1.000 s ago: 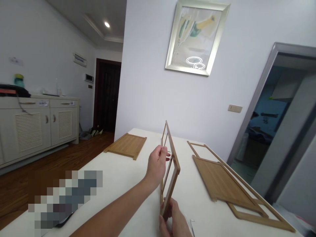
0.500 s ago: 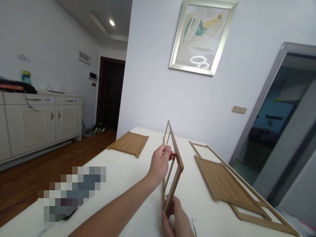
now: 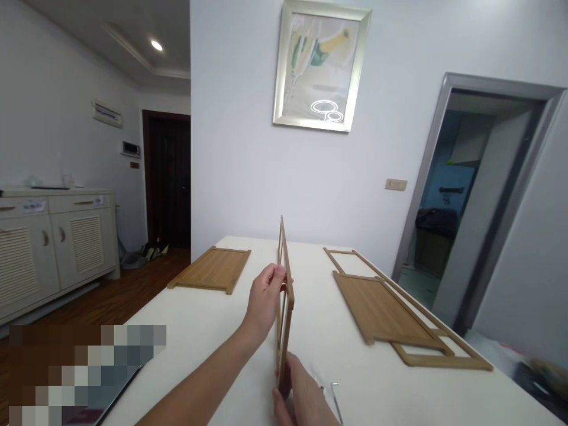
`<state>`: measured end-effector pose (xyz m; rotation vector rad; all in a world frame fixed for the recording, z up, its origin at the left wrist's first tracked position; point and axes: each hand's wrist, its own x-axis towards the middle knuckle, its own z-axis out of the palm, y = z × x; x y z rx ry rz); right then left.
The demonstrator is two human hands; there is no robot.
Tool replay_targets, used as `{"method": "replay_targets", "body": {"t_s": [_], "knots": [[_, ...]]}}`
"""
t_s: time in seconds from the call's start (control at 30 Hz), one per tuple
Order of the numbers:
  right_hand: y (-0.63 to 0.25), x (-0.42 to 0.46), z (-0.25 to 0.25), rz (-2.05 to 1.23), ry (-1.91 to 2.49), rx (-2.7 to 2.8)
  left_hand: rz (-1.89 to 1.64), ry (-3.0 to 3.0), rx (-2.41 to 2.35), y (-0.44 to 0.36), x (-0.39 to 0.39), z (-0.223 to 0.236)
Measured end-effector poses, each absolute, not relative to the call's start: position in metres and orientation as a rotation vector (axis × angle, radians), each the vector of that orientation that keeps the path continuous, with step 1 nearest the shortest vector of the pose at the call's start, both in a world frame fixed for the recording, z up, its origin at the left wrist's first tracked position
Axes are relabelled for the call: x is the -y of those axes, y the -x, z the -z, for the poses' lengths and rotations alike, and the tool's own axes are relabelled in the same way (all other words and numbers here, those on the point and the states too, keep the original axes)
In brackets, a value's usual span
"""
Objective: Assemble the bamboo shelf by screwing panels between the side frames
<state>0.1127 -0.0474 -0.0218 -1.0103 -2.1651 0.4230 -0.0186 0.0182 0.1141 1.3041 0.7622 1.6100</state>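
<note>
A thin bamboo frame (image 3: 284, 260) stands upright on edge on the white table (image 3: 213, 331), seen almost edge-on. My left hand (image 3: 265, 299) is closed in a pinch on the frame's upper rail, near its middle. My right hand (image 3: 298, 397) grips the frame's near bottom end at the lower edge of the view, fingers wrapped round it. A small metal hex key (image 3: 336, 397) lies on the table just right of my right hand.
A bamboo panel (image 3: 210, 269) lies flat at the table's far left. Another panel (image 3: 379, 307) rests on a second flat frame (image 3: 448, 355) at the right. A pale sideboard (image 3: 48, 236) stands at the left, an open doorway (image 3: 461, 236) at the right. A blurred patch covers the bottom left.
The view has swung right and the frame now stands nearly vertical and edge-on. My left hand stays pinched on its upper rail, my right hand on its bottom end.
</note>
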Motion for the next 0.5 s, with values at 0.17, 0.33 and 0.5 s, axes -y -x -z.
{"method": "replay_targets", "body": {"t_s": [0.17, 0.33, 0.5], "knots": [[-0.112, 0.045, 0.028, -0.34, 0.974, 2.2, -1.518, -1.133, -0.638, 0.022, -0.021, -0.114], [-0.112, 0.043, 0.039, -0.27, 0.963, 2.227, -1.396, -0.877, -0.541, 0.026, -0.024, -0.114], [-0.108, 0.043, 0.036, -0.25, 0.97, 2.222, -1.331, -0.845, -0.477, 0.025, -0.027, -0.108]]}}
